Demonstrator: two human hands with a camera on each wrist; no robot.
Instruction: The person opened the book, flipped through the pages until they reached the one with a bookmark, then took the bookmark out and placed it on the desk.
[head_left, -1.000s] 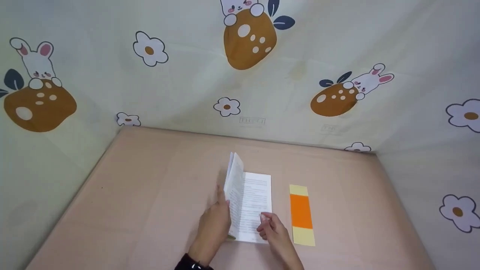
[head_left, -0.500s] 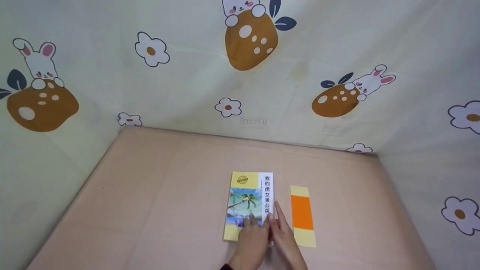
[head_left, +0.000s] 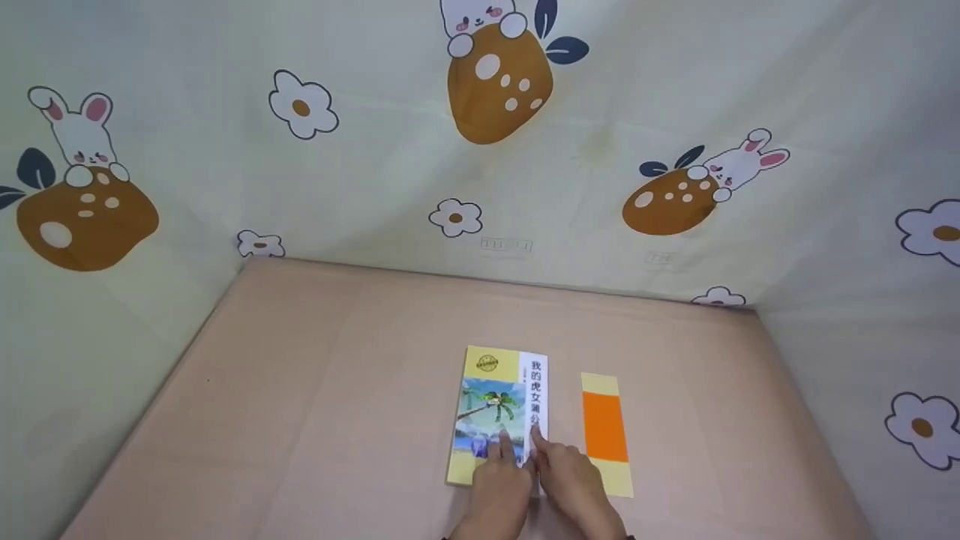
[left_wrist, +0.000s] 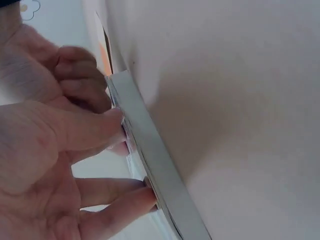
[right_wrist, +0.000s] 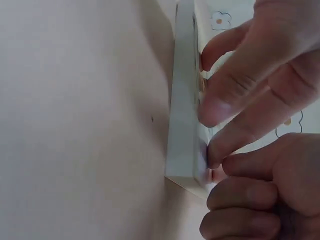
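A closed paperback book (head_left: 491, 409) with a palm-tree picture on its yellow and white cover lies flat on the table. My left hand (head_left: 501, 480) reaches over the lower part of the cover, two fingers stretched onto the picture. Beside it, my right hand (head_left: 574, 480) lays a straight index finger on the white band near the right edge, its other fingers curled in. The right wrist view has this right hand (right_wrist: 245, 205) at the corner of the book's pale page edge (right_wrist: 182, 115). In the left wrist view, the left hand (left_wrist: 45, 140) has its fingertips right at the book.
A yellow and orange strip (head_left: 605, 427) lies just right of the book. The pinkish-beige table (head_left: 337, 397) meets a patterned cloth wall (head_left: 375, 150) at the back, with cloth on both sides too.
A second ago the book was open with its left pages standing against the left hand. It has been shut; the left hand has moved right onto its cover, and the right index finger now touches it.
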